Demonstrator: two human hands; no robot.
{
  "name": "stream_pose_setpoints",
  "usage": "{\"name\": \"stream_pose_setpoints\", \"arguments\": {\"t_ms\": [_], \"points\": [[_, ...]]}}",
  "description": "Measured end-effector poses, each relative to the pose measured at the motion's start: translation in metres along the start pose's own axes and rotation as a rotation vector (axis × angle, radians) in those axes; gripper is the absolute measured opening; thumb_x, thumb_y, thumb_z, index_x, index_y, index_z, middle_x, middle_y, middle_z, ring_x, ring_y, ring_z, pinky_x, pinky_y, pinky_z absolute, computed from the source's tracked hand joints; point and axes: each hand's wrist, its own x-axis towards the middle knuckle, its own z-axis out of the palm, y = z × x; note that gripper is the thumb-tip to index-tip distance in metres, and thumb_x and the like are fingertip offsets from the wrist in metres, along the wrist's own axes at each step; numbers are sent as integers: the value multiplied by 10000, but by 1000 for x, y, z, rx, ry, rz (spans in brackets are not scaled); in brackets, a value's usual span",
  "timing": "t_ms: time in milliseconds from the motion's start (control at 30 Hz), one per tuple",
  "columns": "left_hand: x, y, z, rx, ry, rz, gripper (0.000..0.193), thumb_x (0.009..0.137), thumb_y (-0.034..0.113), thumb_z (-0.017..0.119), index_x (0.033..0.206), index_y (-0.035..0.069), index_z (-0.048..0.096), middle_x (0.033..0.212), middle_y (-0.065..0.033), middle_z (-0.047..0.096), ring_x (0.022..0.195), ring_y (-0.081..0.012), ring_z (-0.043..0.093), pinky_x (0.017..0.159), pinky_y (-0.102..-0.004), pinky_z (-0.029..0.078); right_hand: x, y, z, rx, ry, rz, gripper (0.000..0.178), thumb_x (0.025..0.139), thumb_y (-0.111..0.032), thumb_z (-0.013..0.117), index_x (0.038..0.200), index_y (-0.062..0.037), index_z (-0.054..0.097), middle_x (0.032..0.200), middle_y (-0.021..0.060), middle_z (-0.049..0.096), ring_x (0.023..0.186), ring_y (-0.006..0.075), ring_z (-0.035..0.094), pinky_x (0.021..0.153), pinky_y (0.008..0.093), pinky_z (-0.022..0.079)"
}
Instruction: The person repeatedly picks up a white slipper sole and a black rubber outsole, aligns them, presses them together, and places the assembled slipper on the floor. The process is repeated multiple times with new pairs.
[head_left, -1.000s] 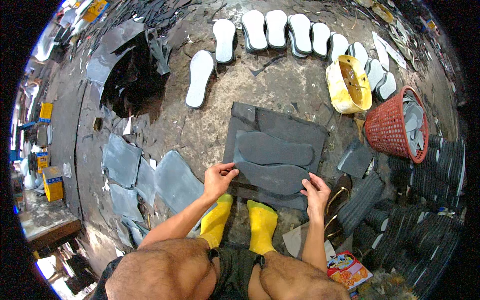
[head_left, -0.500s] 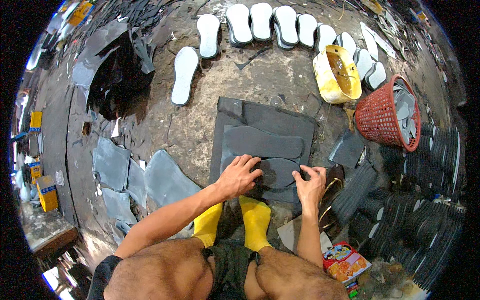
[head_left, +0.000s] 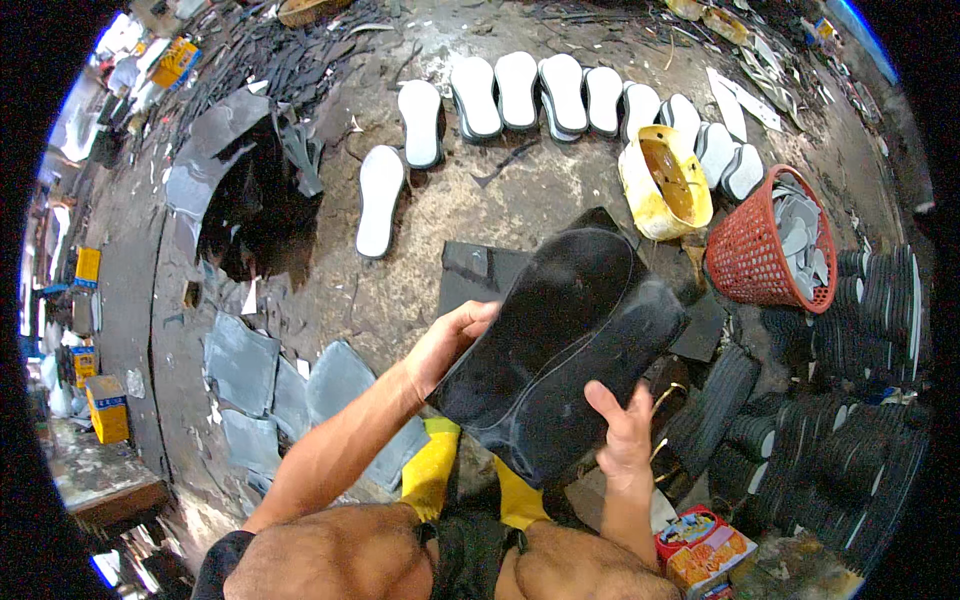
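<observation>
A black sheet piece (head_left: 585, 320), with two sole shapes side by side and a curved line between them, is lifted off the floor at a tilt. My left hand (head_left: 452, 345) is closed on its left edge, the fingers partly hidden by the sheet. At its lower right edge, my right hand (head_left: 624, 430) has thumb and fingers apart, the thumb overlapping the sheet. Whether that hand touches it I cannot tell. Beneath lies a flat dark board or mat (head_left: 475, 262), mostly covered by the lifted piece.
White-topped soles (head_left: 517, 90) stand in an arc across the far floor. To the right are a yellow container of amber liquid (head_left: 637, 190), a red basket of grey scraps (head_left: 755, 250) and stacks of dark soles (head_left: 850, 460). Grey sheets (head_left: 240, 360) lie left.
The dark piece has come up off the mat and tilted. My left hand has gone from resting over it to gripping its edge. My right hand has turned and dropped lower. The view has shifted slightly.
</observation>
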Motion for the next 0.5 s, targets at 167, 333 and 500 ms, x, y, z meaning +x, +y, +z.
{"name": "stream_pose_setpoints", "arguments": {"t_ms": [167,333,500], "points": [[-30,-1,19,744,24,396,628,853,70,810,1414,-11,541,1214,-65,703,1039,-132,667,943,-282,537,15,-65,39,-278,27,-247,546,809,24,774,1307,-5,553,1202,91,669,1054,207,654,979,345,503],[-40,-5,25,370,-106,266,516,955,101,699,1426,-16,524,1269,-86,685,1099,-151,671,969,-304,543,21,-84,44,-161,-37,-212,648,811,51,743,1405,9,488,1291,112,636,1143,226,632,1037,355,476],[-38,-8,16,135,-107,166,466,1020,169,603,1431,-30,507,1290,-116,676,1140,-190,675,997,-342,549,31,-79,33,-33,-95,-133,707,794,68,721,1445,13,450,1356,116,602,1221,245,595,1098,374,430]]}}
